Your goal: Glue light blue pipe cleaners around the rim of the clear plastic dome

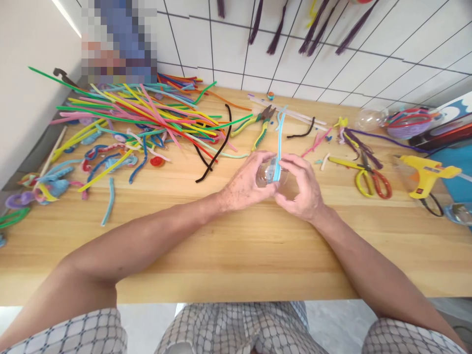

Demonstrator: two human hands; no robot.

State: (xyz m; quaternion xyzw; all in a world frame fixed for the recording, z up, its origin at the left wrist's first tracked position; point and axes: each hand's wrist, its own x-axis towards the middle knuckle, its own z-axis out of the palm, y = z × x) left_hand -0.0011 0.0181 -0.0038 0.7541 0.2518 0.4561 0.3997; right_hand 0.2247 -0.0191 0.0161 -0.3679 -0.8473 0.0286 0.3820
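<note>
A clear round ball (pixel 264 173) is held at the middle of the table, with light-blue pipe cleaners (pixel 280 140) running over it and sticking up past it. My left hand (pixel 245 184) curls around the ball's left side, its fingers closed on it. On the other side my right hand (pixel 304 187) bends thumb and fingertips against the blue pipe cleaners and the ball. Just beyond the hands lie green-and-yellow pliers (pixel 262 129), their handles apart.
A heap of coloured pipe cleaners (pixel 147 110) covers the back left of the wooden table (pixel 221 250). Scissors (pixel 373 182), a yellow glue gun (pixel 426 172) and another clear ball (pixel 368 118) lie at the right. Black pipe cleaners (pixel 221 147) lie behind my left hand.
</note>
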